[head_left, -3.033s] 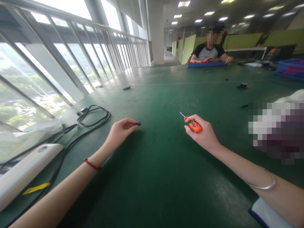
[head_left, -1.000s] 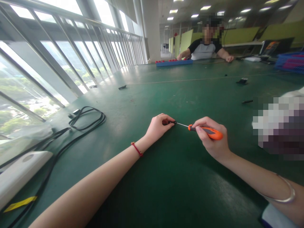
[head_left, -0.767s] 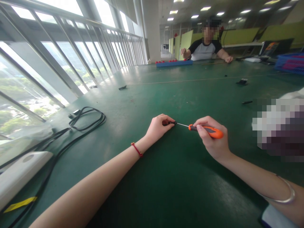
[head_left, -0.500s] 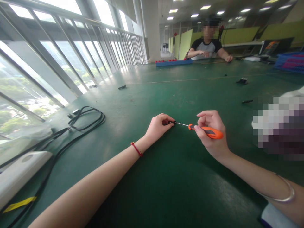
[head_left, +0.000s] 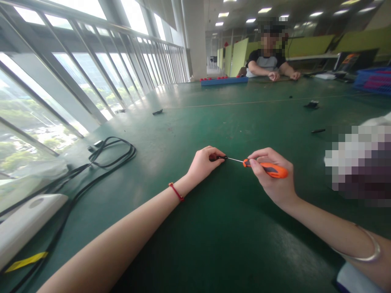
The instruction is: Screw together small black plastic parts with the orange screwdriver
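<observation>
A small black part (head_left: 222, 157) is pinched between the thumb and fingers of my left hand (head_left: 205, 159), low over the green table (head_left: 189, 126). Most of that part is hidden by the fingers, so its kind is unclear. My right hand (head_left: 275, 175) is closed on an orange and grey screwdriver (head_left: 276, 170), held nearly level. Its thin metal shaft points left, and the tip meets the end of the black part. Thumb and fingertips grip the front of the handle near the collar.
Black cables (head_left: 122, 156) and a white casing (head_left: 33, 224) lie at the left. Small dark pieces (head_left: 311, 104) are scattered farther off. A blue strip (head_left: 224, 81) with red bits stands at the far edge, near a seated person (head_left: 265, 63). A blue basket (head_left: 372, 79) is at far right.
The fingers of my right hand have come down from a raised position onto the screwdriver's handle. My left hand stays in place. The person opposite has lowered one hand toward the table.
</observation>
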Demonstrator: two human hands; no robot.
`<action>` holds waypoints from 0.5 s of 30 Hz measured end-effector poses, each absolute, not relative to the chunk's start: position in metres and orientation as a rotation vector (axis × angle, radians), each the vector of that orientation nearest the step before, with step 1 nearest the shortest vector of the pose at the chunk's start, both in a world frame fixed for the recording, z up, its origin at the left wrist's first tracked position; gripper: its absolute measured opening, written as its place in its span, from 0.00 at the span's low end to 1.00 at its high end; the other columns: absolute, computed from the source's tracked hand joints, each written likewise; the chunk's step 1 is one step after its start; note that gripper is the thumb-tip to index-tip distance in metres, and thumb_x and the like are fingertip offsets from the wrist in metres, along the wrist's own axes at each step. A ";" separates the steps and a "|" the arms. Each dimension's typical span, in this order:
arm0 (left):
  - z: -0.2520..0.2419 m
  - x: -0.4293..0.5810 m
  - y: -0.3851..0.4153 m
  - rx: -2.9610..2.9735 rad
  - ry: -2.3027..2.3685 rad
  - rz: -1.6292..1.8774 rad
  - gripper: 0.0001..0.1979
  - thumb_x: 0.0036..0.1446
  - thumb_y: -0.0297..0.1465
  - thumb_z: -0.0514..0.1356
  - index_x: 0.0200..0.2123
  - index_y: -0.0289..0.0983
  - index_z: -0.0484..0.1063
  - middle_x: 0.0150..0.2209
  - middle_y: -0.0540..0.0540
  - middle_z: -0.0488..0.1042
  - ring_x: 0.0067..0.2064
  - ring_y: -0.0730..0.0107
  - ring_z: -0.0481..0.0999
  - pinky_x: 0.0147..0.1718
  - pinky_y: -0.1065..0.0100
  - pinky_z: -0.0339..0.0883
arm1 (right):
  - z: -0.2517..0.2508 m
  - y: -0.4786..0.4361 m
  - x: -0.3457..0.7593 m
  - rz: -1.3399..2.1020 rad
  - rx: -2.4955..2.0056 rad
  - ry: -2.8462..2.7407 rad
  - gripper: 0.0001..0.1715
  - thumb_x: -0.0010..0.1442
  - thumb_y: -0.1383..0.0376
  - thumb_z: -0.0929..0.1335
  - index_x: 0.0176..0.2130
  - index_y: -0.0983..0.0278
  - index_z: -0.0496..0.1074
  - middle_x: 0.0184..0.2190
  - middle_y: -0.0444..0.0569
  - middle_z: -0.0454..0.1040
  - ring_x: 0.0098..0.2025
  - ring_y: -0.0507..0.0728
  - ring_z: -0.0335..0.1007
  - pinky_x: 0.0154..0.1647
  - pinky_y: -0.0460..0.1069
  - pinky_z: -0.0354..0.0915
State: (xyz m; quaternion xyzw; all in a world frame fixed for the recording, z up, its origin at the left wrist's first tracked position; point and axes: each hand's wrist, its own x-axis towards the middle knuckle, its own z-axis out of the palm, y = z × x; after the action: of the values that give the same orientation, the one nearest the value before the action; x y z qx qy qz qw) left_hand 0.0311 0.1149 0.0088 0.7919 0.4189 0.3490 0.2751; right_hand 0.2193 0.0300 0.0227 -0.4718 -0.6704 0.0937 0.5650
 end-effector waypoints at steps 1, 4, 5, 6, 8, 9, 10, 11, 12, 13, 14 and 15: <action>0.009 0.031 0.115 2.126 1.126 0.939 0.06 0.52 0.27 0.63 0.35 0.37 0.79 0.36 0.47 0.77 0.36 0.71 0.75 0.40 0.68 0.72 | 0.023 0.030 0.219 0.202 -1.097 -1.564 0.03 0.58 0.64 0.68 0.33 0.59 0.67 0.22 0.41 0.69 0.21 0.51 0.65 0.24 0.48 0.62; 0.009 0.032 0.115 2.116 1.131 0.940 0.06 0.52 0.27 0.63 0.35 0.37 0.79 0.36 0.47 0.77 0.36 0.71 0.75 0.40 0.68 0.72 | 0.021 0.032 0.220 0.187 -1.014 -1.516 0.14 0.54 0.66 0.69 0.41 0.58 0.66 0.31 0.43 0.70 0.28 0.53 0.68 0.30 0.49 0.67; 0.009 0.032 0.115 2.114 1.131 0.940 0.06 0.52 0.27 0.63 0.35 0.37 0.79 0.36 0.47 0.77 0.36 0.71 0.75 0.40 0.68 0.72 | 0.021 0.032 0.220 0.199 -0.997 -1.512 0.18 0.53 0.67 0.70 0.44 0.58 0.64 0.31 0.43 0.69 0.28 0.53 0.68 0.31 0.50 0.67; 0.009 0.032 0.114 2.113 1.131 0.938 0.06 0.52 0.26 0.63 0.35 0.37 0.79 0.36 0.47 0.77 0.36 0.71 0.75 0.40 0.68 0.72 | 0.020 0.033 0.220 0.217 -0.998 -1.518 0.20 0.52 0.67 0.70 0.45 0.58 0.64 0.29 0.42 0.68 0.28 0.53 0.67 0.30 0.50 0.67; 0.010 0.032 0.114 2.118 1.132 0.931 0.06 0.52 0.26 0.63 0.35 0.37 0.79 0.36 0.47 0.77 0.36 0.71 0.75 0.39 0.69 0.72 | 0.020 0.032 0.220 0.240 -1.057 -1.547 0.15 0.54 0.66 0.70 0.42 0.59 0.65 0.24 0.40 0.66 0.25 0.53 0.65 0.28 0.49 0.65; 0.010 0.031 0.114 2.120 1.133 0.929 0.06 0.52 0.26 0.63 0.35 0.36 0.79 0.36 0.47 0.77 0.36 0.71 0.75 0.39 0.69 0.72 | 0.021 0.031 0.220 0.238 -1.092 -1.567 0.10 0.55 0.65 0.70 0.38 0.59 0.67 0.22 0.39 0.66 0.23 0.52 0.65 0.27 0.49 0.64; 0.010 0.031 0.114 2.122 1.133 0.929 0.06 0.53 0.26 0.63 0.35 0.36 0.79 0.36 0.47 0.77 0.36 0.71 0.75 0.39 0.69 0.72 | 0.021 0.031 0.220 0.223 -1.121 -1.583 0.05 0.56 0.64 0.69 0.35 0.59 0.68 0.21 0.40 0.67 0.23 0.52 0.66 0.27 0.49 0.63; 0.010 0.031 0.114 2.123 1.132 0.930 0.06 0.53 0.27 0.63 0.35 0.36 0.79 0.36 0.47 0.77 0.36 0.71 0.75 0.40 0.69 0.72 | 0.021 0.030 0.220 0.200 -1.140 -1.591 0.04 0.57 0.64 0.69 0.33 0.59 0.68 0.21 0.41 0.68 0.23 0.52 0.67 0.28 0.49 0.64; 0.010 0.031 0.114 2.124 1.130 0.933 0.06 0.53 0.27 0.63 0.35 0.36 0.79 0.36 0.47 0.77 0.36 0.71 0.75 0.40 0.69 0.72 | 0.021 0.030 0.219 0.175 -1.138 -1.587 0.03 0.57 0.64 0.69 0.32 0.59 0.69 0.23 0.41 0.70 0.25 0.52 0.68 0.29 0.49 0.64; 0.009 0.031 0.114 2.124 1.128 0.934 0.06 0.53 0.27 0.63 0.35 0.36 0.79 0.36 0.47 0.77 0.36 0.71 0.75 0.40 0.69 0.72 | 0.021 0.029 0.219 0.155 -1.116 -1.575 0.03 0.56 0.65 0.69 0.34 0.59 0.69 0.25 0.42 0.71 0.26 0.53 0.69 0.30 0.49 0.65; 0.009 0.031 0.114 2.124 1.127 0.934 0.06 0.53 0.27 0.63 0.35 0.36 0.79 0.36 0.47 0.77 0.36 0.71 0.75 0.40 0.69 0.72 | 0.022 0.030 0.219 0.146 -1.083 -1.562 0.07 0.55 0.67 0.69 0.37 0.59 0.68 0.27 0.42 0.70 0.27 0.53 0.69 0.31 0.50 0.65; 0.009 0.031 0.115 2.125 1.128 0.934 0.06 0.53 0.27 0.63 0.35 0.36 0.79 0.36 0.47 0.77 0.36 0.71 0.75 0.40 0.69 0.72 | 0.022 0.030 0.219 0.154 -1.048 -1.552 0.12 0.54 0.68 0.69 0.40 0.59 0.67 0.28 0.42 0.70 0.28 0.53 0.69 0.31 0.49 0.66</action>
State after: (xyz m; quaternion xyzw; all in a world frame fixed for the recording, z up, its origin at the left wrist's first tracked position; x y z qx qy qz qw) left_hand 0.0314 0.1146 0.0088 0.7912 0.4200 0.3477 0.2768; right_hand 0.2186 0.0300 0.0216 -0.4504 -0.6669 0.0661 0.5900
